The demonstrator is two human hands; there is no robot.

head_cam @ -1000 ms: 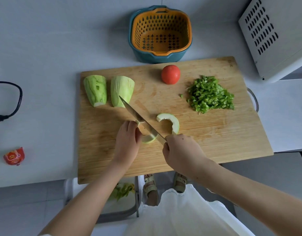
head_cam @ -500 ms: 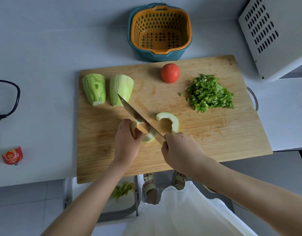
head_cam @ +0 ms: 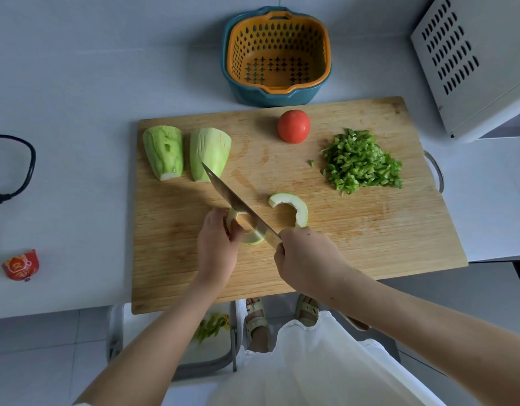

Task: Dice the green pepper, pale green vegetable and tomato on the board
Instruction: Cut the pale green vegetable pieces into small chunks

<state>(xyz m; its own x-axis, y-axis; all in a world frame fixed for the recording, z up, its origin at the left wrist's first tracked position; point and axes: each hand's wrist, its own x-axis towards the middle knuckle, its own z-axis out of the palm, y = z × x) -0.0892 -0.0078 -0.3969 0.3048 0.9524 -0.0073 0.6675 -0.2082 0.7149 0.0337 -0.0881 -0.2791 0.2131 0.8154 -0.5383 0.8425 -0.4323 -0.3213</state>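
On the wooden board (head_cam: 370, 244) my left hand (head_cam: 216, 247) pinches a curved pale green slice (head_cam: 250, 237) near the front middle. My right hand (head_cam: 307, 256) grips the handle of a knife (head_cam: 241, 206), whose blade lies across that slice and points up-left. A second curved slice (head_cam: 296, 208) lies just right of the blade. Two large peeled pale green halves (head_cam: 165, 152) (head_cam: 210, 152) lie flat side down at the board's back left. A whole red tomato (head_cam: 294, 126) sits at the back middle. Diced green pepper (head_cam: 361, 164) is piled at the right.
An orange strainer in a teal basket (head_cam: 277, 54) stands behind the board. A white vented appliance (head_cam: 472, 63) is at the back right. A black cable (head_cam: 18, 168) and a small red packet (head_cam: 20, 265) lie on the left counter. A bin with green scraps (head_cam: 211, 326) is below the counter edge.
My left hand has lifted and tilted the slice it holds, with the knife blade staying across it. The other pieces have not moved.
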